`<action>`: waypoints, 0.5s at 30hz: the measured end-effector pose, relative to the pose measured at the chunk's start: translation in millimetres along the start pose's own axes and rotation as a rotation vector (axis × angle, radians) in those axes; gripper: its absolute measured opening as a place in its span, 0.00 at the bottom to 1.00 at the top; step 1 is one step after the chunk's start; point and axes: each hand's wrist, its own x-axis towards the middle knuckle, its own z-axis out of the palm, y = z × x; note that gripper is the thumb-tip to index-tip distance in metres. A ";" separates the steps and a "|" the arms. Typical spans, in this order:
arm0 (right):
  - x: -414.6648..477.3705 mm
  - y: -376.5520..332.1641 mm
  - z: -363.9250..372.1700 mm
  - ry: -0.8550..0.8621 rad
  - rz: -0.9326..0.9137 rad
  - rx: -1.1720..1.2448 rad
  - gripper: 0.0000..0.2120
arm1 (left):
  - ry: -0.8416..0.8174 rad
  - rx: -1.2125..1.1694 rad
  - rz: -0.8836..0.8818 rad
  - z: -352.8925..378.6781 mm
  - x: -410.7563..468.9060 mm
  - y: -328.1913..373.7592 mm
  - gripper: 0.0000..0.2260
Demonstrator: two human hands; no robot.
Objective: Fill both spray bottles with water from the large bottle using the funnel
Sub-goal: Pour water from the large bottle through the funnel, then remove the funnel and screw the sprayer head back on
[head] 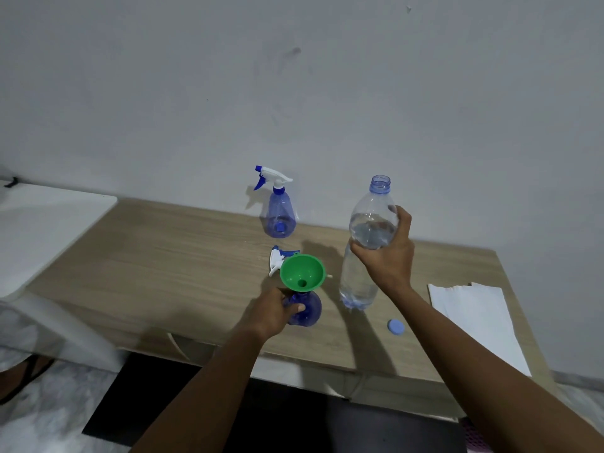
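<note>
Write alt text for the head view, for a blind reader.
A person's right hand grips an uncapped large water bottle, while the left hand holds a blue spray bottle topped with a green funnel. A second spray bottle stands behind on the wooden table.

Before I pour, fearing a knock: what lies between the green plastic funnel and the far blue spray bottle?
Head view: a detached white-and-blue trigger sprayer lies there.

The setting is a plain domestic room, indicated by a scuffed white painted wall (pixel 294 76), a light wood-grain laminate surface (pixel 157 256) set against it, a white tabletop (pixel 49 230) alongside, and a pale speckled floor (pixel 62 420).
</note>
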 end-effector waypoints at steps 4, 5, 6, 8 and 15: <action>-0.2 1.2 4.2 0.007 0.021 0.010 0.45 | 0.004 0.019 -0.005 0.4 0.0 -1.5 0.14; -1.3 1.5 4.6 0.010 0.027 0.014 0.46 | 0.007 0.023 -0.004 0.5 -0.1 -2.0 0.15; -2.8 1.8 4.9 0.012 0.031 0.015 0.46 | 0.009 0.030 0.000 0.5 -0.1 -3.3 0.18; -5.6 3.3 5.5 0.010 0.038 0.011 0.46 | 0.008 0.050 0.008 0.1 0.0 -5.4 0.20; -9.4 8.9 6.6 -0.028 0.062 0.018 0.48 | -0.021 0.090 -0.005 -2.2 -0.8 -4.4 0.11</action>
